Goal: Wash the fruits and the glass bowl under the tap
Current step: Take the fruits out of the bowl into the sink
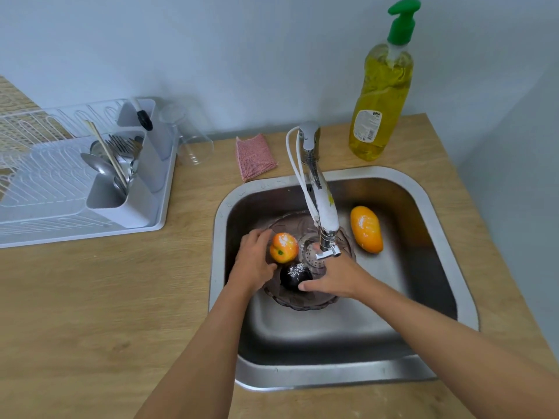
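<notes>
A clear glass bowl [302, 302] sits in the steel sink [332, 337] under the tap [325, 216]. Inside it lie an orange-red peach-like fruit [283, 247] and a dark plum-like fruit [294, 277], both dusted with white powder. An orange mango [366, 228], also powdered, lies on the sink floor to the right of the bowl. My left hand [252, 263] rests on the bowl's left rim, fingers against the peach-like fruit. My right hand [335, 278] grips the bowl's right side, thumb beside the dark fruit. No water stream is visible.
A white dish rack [81, 189] with cutlery stands on the wooden counter at left, a clear glass [190, 137] beside it. A pink scrub pad [255, 156] lies behind the sink. A yellow soap bottle [382, 92] with a green pump stands at back right.
</notes>
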Demonstrator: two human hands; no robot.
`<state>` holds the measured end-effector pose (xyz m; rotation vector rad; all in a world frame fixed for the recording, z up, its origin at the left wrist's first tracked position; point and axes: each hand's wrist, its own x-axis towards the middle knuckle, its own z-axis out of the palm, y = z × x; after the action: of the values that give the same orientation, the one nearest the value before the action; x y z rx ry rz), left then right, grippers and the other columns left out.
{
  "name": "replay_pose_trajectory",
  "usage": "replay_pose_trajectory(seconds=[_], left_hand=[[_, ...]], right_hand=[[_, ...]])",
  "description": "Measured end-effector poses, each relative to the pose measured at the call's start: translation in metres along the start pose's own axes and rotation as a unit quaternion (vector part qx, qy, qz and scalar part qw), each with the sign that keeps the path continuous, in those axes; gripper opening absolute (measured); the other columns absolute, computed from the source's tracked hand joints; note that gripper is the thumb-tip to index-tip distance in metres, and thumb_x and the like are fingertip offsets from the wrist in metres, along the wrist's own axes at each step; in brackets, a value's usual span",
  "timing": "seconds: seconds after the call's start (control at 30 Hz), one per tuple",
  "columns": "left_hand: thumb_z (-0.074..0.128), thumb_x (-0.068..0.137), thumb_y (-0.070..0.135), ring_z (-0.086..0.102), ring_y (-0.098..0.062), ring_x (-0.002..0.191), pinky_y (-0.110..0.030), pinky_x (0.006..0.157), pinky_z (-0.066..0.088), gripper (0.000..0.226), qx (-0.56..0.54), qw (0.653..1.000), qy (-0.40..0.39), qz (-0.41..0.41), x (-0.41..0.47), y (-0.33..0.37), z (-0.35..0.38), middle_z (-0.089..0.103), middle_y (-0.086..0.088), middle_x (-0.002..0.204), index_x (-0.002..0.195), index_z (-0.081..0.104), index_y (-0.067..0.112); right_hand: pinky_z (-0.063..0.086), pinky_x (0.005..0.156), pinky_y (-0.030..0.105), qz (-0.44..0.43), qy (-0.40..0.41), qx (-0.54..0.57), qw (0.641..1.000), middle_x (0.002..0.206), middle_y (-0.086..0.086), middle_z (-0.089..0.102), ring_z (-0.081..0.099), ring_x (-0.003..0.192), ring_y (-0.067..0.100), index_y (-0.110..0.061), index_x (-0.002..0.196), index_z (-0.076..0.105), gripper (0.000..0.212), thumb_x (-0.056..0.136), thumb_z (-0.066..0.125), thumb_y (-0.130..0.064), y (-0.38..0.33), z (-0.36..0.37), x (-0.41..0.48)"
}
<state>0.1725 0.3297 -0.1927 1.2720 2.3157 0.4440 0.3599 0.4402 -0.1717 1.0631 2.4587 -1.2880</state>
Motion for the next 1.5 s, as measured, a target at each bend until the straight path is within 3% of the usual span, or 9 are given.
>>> replay_pose_trajectory(seconds=[0.2, 0.5, 0.7, 0.87, 1.0, 1.2, 1.3, 1.43, 1.5], left_hand=[[0.085, 0.073, 0.026, 0.032, -0.026, 0.138, -0.041, 0.114, 0.032, 0.091, 0.099, 0.995, -0.007, 0.026, 0.010, 0.005, 0.004, 0.040, -0.005, 0.149, 0.149, 0.035, 0.017], [0.083, 0.074, 0.038, 0.039, -0.026, 0.130, -0.039, 0.107, 0.033, 0.085, 0.162, 0.986, -0.011, 0.033, 0.022, 0.011, 0.011, 0.046, -0.007, 0.142, 0.144, 0.039, 0.017], [0.082, 0.073, 0.040, 0.039, -0.026, 0.131, -0.041, 0.106, 0.031, 0.082, 0.129, 0.991, 0.000, 0.028, 0.024, 0.016, 0.018, 0.047, -0.007, 0.141, 0.142, 0.043, 0.017], [0.086, 0.069, 0.039, 0.047, -0.023, 0.126, -0.043, 0.109, 0.038, 0.079, 0.011, 0.997, 0.024, 0.070, 0.007, 0.036, 0.022, 0.050, -0.002, 0.135, 0.135, 0.048, 0.020], [0.085, 0.068, 0.038, 0.052, -0.015, 0.110, -0.031, 0.094, 0.048, 0.075, -0.083, 0.991, -0.007, 0.106, -0.013, 0.074, 0.033, 0.053, 0.001, 0.126, 0.131, 0.047, 0.024], [0.082, 0.066, 0.023, 0.054, -0.030, 0.115, -0.042, 0.099, 0.046, 0.074, -0.068, 0.976, -0.050, 0.199, -0.020, 0.117, 0.056, 0.053, -0.012, 0.128, 0.132, 0.051, 0.012], [0.083, 0.066, 0.021, 0.052, -0.029, 0.118, -0.027, 0.099, 0.038, 0.076, -0.052, 0.973, -0.069, 0.214, -0.014, 0.128, 0.069, 0.051, -0.013, 0.129, 0.133, 0.050, 0.006], [0.082, 0.067, 0.020, 0.052, -0.033, 0.121, -0.046, 0.097, 0.044, 0.073, -0.040, 0.970, -0.077, 0.227, -0.004, 0.141, 0.082, 0.051, -0.013, 0.129, 0.132, 0.050, 0.007], [0.081, 0.069, 0.021, 0.050, -0.032, 0.124, -0.045, 0.096, 0.041, 0.073, -0.029, 0.969, -0.086, 0.231, 0.000, 0.147, 0.088, 0.050, -0.011, 0.133, 0.134, 0.050, 0.009]], right_hand=[[0.051, 0.094, 0.035, 0.015, -0.022, -0.032, 0.999, 0.130, 0.005, 0.057, 0.056, 0.113, 0.024, -0.020, 0.132, 0.047, 0.078, 0.068, 0.081, -0.050, -0.003, 0.020, 0.011], [0.051, 0.089, 0.031, -0.009, -0.026, -0.036, 0.999, 0.118, -0.001, 0.058, 0.058, 0.110, 0.023, -0.025, 0.126, 0.054, 0.073, 0.063, 0.086, -0.040, 0.002, 0.020, 0.012], [0.043, 0.079, 0.023, -0.020, 0.037, -0.039, 0.998, 0.111, -0.006, 0.059, 0.057, 0.101, 0.015, -0.022, 0.124, 0.058, 0.069, 0.062, 0.086, -0.038, 0.015, -0.006, -0.017], [0.052, 0.089, 0.033, -0.021, 0.061, -0.061, 0.996, 0.119, -0.005, 0.058, 0.056, 0.105, 0.013, -0.024, 0.124, 0.055, 0.069, 0.062, 0.084, -0.035, 0.042, -0.039, -0.065], [0.052, 0.089, 0.033, 0.017, 0.040, -0.128, 0.991, 0.117, -0.008, 0.054, 0.057, 0.105, 0.013, -0.028, 0.121, 0.053, 0.067, 0.060, 0.079, -0.039, 0.067, -0.055, -0.104], [0.051, 0.081, 0.034, 0.025, 0.009, -0.201, 0.979, 0.115, -0.008, 0.053, 0.061, 0.103, 0.018, -0.028, 0.118, 0.051, 0.059, 0.065, 0.073, -0.043, 0.081, -0.057, -0.129], [0.052, 0.078, 0.037, 0.023, 0.008, -0.260, 0.965, 0.119, -0.005, 0.054, 0.063, 0.104, 0.023, -0.027, 0.120, 0.050, 0.058, 0.070, 0.071, -0.047, 0.077, -0.053, -0.129], [0.049, 0.074, 0.037, 0.023, -0.022, -0.345, 0.938, 0.121, -0.004, 0.055, 0.065, 0.105, 0.027, -0.025, 0.122, 0.049, 0.062, 0.070, 0.073, -0.048, 0.074, -0.046, -0.124], [0.049, 0.072, 0.037, 0.025, -0.032, -0.361, 0.932, 0.120, -0.003, 0.057, 0.066, 0.104, 0.028, -0.023, 0.121, 0.049, 0.062, 0.070, 0.075, -0.045, 0.075, -0.046, -0.120]])
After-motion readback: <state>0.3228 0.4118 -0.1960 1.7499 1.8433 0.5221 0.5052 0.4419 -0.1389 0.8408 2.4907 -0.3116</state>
